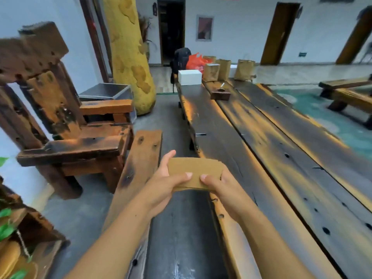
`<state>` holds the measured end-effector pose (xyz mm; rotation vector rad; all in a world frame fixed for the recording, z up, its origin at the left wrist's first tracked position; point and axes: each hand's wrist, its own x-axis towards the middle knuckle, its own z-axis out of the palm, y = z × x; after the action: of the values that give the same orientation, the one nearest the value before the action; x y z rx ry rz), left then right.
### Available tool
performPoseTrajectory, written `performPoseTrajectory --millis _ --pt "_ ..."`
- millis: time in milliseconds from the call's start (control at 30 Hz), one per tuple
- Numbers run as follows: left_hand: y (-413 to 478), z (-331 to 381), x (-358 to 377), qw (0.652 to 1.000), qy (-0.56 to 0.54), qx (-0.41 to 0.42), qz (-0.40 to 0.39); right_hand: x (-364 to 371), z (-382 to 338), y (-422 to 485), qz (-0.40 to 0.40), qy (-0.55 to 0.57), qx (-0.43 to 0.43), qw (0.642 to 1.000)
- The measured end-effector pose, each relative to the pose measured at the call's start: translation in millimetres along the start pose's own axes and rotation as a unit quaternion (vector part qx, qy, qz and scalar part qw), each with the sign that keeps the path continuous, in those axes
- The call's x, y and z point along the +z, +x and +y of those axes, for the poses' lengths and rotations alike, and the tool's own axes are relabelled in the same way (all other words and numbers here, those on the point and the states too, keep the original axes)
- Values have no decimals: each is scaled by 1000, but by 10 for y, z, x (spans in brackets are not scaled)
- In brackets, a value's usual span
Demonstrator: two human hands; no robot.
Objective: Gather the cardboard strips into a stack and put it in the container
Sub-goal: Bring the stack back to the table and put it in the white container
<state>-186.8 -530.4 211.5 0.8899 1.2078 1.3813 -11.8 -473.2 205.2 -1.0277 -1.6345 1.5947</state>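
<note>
While the stack of cardboard strips was held level above the near end of the long wooden table, it was pinched from both ends: the left hand and right hand were each closed on it, thumbs on top. Gathering was judged complete and squaring-up in hand. A container was next required; the white box at the far end was considered a possible one, though unconfirmed.

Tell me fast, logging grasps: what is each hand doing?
Left hand: closed on the cardboard stack, left end.
Right hand: closed on the same stack, right end.
</note>
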Motion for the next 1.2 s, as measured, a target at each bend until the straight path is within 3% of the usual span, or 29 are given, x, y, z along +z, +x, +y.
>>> performPoseTrajectory --millis 300,600,900,1200 --pt "1034 -179 188 981 -3 -42 -187 -272 27 176 180 -4 44 983" --pt "1480 -389 712 942 37 -88 -323 -515 154 -12 346 -15 77 935" --pt "1272 -659 1865 878 82 -101 -460 -1084 313 -863 475 59 80 874" --pt "731 -994 3022 840 127 -111 -515 -1729 596 -1867 544 99 69 830"
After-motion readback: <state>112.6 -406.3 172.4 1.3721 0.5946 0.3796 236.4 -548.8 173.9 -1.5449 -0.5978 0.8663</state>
